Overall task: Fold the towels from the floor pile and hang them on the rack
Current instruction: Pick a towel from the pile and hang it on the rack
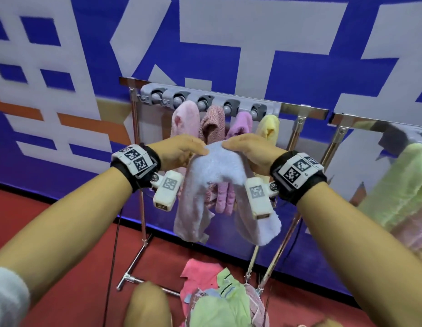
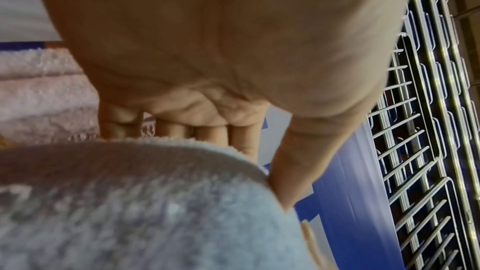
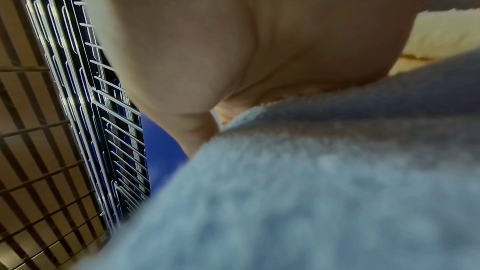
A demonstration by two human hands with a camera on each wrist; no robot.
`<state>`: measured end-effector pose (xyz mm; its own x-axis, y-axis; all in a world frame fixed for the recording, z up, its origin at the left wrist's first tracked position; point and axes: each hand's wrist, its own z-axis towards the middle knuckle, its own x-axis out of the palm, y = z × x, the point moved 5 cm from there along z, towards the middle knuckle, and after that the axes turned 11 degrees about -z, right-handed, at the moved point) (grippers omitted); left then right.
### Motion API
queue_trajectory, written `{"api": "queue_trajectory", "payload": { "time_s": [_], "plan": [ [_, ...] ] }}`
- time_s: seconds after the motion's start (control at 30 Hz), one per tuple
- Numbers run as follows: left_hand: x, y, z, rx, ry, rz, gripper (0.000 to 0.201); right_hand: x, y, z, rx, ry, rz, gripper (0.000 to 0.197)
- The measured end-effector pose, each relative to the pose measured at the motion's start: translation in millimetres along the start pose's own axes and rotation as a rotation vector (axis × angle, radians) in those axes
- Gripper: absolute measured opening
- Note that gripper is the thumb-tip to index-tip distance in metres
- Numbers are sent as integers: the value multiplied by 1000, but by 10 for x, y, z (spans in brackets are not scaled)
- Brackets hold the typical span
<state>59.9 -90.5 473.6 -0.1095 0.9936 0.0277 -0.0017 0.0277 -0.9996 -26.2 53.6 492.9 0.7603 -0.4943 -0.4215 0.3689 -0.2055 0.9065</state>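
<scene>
Fingers (image 1: pixel 200 151) of both my hands curl over the top of a light blue towel (image 1: pixel 214 166), my left hand (image 1: pixel 179 151) and right hand (image 1: pixel 250 152) gripping it side by side at its folded crest while its two ends hang down in front of me. Behind everything stretches a blue banner (image 1: pixel 228 43) with large white shapes, above a red floor (image 1: pixel 63 244). Against it stands the metal rack (image 1: pixel 299 112), whose grey clip bar (image 1: pixel 210 100) holds four hanging towels in a row: a pale pink towel (image 1: pixel 184 121), a speckled rose towel (image 1: pixel 213 123), a lilac towel (image 1: pixel 243 125) and a yellow towel (image 1: pixel 269 128). My blue towel is held just in front of these, lower than the clips. To my right a light green towel (image 1: pixel 398 185) drapes over the rail. On the floor below lies the pile (image 1: pixel 219 300) of green, pink and blue cloths. From my left wrist, my thumb (image 2: pixel 298 163) presses the blue pile.
</scene>
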Motion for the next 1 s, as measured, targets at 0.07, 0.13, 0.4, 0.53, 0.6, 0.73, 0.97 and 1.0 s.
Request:
{"api": "queue_trajectory", "payload": {
  "time_s": [0.07,0.13,0.4,0.53,0.6,0.73,0.97,1.0],
  "plan": [
    [-127,-47,-37,-12,-19,36,8,53,41,106,-11,11,-30,19],
    [-253,-77,-71,-12,-55,61,8,125,90,205,-20,29,-63,18],
    [-753,-263,-171,81,-257,19,12,439,362,633,-24,20,-134,22],
    [-979,-384,-186,147,-352,5,19,578,522,866,-39,-69,-235,17],
    [-1122,-426,-183,197,-406,-10,26,663,645,949,-73,-102,-329,15],
    [-1415,-515,-207,293,-484,-119,17,839,926,1109,-157,-126,-551,19],
    [-1824,-657,-201,347,-575,-199,30,1097,1295,1514,-158,-62,-602,19],
    [-1886,-683,-216,359,-591,-202,30,1133,1329,1568,-145,-44,-482,22]
  ]
}}
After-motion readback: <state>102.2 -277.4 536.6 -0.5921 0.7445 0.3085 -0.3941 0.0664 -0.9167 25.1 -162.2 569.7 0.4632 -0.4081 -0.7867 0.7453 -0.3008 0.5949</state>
